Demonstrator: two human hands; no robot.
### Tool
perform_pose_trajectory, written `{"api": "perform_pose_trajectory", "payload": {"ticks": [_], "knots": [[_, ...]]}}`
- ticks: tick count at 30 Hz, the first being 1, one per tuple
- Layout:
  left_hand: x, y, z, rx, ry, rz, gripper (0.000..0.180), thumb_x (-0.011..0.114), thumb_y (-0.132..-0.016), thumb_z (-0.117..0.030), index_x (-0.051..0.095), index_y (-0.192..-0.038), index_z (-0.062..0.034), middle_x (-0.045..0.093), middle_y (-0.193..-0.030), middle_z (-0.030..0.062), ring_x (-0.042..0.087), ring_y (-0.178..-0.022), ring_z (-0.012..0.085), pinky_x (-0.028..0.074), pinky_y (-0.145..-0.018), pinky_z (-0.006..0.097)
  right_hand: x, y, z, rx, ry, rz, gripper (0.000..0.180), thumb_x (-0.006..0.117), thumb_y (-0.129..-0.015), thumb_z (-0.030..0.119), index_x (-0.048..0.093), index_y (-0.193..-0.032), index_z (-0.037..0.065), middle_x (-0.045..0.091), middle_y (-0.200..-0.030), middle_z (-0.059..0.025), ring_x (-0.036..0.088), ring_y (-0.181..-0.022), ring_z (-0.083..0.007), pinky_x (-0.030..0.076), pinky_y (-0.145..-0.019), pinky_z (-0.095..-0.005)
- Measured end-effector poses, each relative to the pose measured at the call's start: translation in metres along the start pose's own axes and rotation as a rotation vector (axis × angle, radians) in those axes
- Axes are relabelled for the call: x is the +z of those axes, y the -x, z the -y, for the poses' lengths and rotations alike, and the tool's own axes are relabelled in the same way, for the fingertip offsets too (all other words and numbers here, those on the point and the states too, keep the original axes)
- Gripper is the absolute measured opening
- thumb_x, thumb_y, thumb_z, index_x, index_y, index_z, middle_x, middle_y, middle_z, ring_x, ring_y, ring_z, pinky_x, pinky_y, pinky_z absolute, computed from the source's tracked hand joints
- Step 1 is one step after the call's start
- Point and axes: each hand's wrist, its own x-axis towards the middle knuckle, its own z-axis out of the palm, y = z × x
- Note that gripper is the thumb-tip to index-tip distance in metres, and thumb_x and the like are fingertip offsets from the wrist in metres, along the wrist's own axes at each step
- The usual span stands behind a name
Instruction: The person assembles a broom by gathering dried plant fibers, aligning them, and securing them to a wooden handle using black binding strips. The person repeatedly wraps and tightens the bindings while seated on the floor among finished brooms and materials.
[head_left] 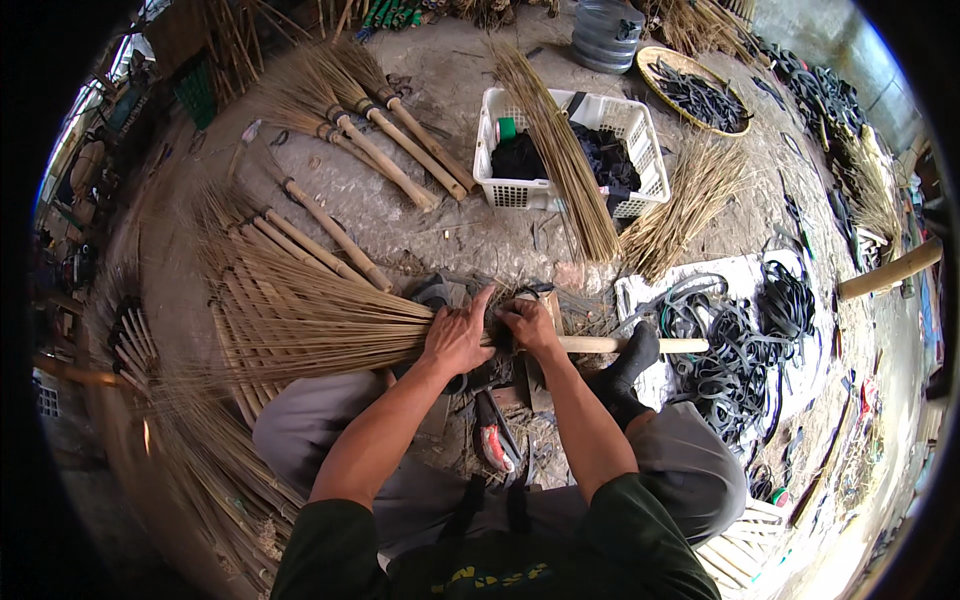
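A stick broom [340, 318] lies across in front of me, its brown bristles fanned to the left and its pale wooden handle [685, 346] pointing right. My left hand [457, 338] is wrapped over the base of the bristles, with a finger raised. Close beside it, at the dark binding where bristles meet handle, the fingers of my right hand [530, 324] are pinched together; what lies between them is too small and dark to make out. My dark-covered foot [632, 362] rests against the handle. A tool with red-and-white grips [494, 447] lies on the floor between my legs.
Several brooms [365, 150] lie ahead and to the left. A white plastic crate [645, 150] holds black material, with a bristle bundle [565, 150] across it; another bundle [690, 205] lies beside it. Black rubber strips [735, 360] heap at right. Beyond are a woven tray [742, 125] and a clear jug [605, 40].
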Motion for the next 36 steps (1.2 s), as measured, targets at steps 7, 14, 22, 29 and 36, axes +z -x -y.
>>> {"api": "perform_pose_trajectory", "payload": {"ticks": [7,14,22,29,36], "knots": [[0.006,0.001,0.003,0.050,-0.022,-0.100,0.115,0.084,-0.075,-0.030,0.011,-0.161,-0.0129,0.069,-0.112,0.0260,0.065,-0.107,0.0436,0.041,-0.103,0.048,0.000,0.000,-0.004,-0.008,0.027,0.018,0.026,0.069,-0.091,0.025,0.074,-0.102,0.002,0.068,-0.075,-0.0173,0.066,-0.071,-0.0284,0.051,-0.069,-0.0412],[-0.001,0.000,-0.001,-0.002,-0.051,0.027,0.110,0.083,-0.080,-0.037,0.012,-0.160,-0.0114,0.067,-0.123,0.0250,0.064,-0.116,0.0384,0.039,-0.106,0.046,-0.001,0.000,-0.002,0.000,0.058,0.062,0.027,0.069,-0.091,0.024,0.075,-0.105,0.002,0.072,-0.083,-0.0196,0.069,-0.077,-0.0289,0.052,-0.073,-0.0400],[-0.003,0.001,-0.002,0.014,-0.042,0.027,0.109,0.083,-0.080,-0.033,0.013,-0.160,-0.0112,0.067,-0.124,0.0246,0.065,-0.115,0.0389,0.039,-0.107,0.045,-0.002,-0.002,-0.003,-0.064,0.077,0.088,0.029,0.069,-0.089,0.023,0.074,-0.106,0.000,0.073,-0.088,-0.0198,0.071,-0.083,-0.0281,0.054,-0.077,-0.0413],[-0.001,0.001,-0.001,0.008,-0.045,0.026,0.108,0.083,-0.078,-0.029,0.015,-0.160,-0.0109,0.067,-0.124,0.0242,0.065,-0.116,0.0382,0.039,-0.106,0.046,0.007,-0.013,-0.003,-0.005,0.111,0.225,0.027,0.067,-0.091,0.022,0.074,-0.108,0.002,0.075,-0.095,-0.0164,0.070,-0.087,-0.0243,0.054,-0.082,-0.0379],[0.005,0.001,0.001,0.041,-0.037,-0.035,0.109,0.084,-0.077,-0.030,0.015,-0.160,-0.0099,0.067,-0.125,0.0234,0.065,-0.115,0.0379,0.039,-0.106,0.045,0.006,-0.008,-0.007,-0.070,0.134,0.142,0.032,0.069,-0.090,0.030,0.072,-0.103,0.001,0.069,-0.087,-0.0265,0.070,-0.084,-0.0401,0.053,-0.077,-0.0449]]}}
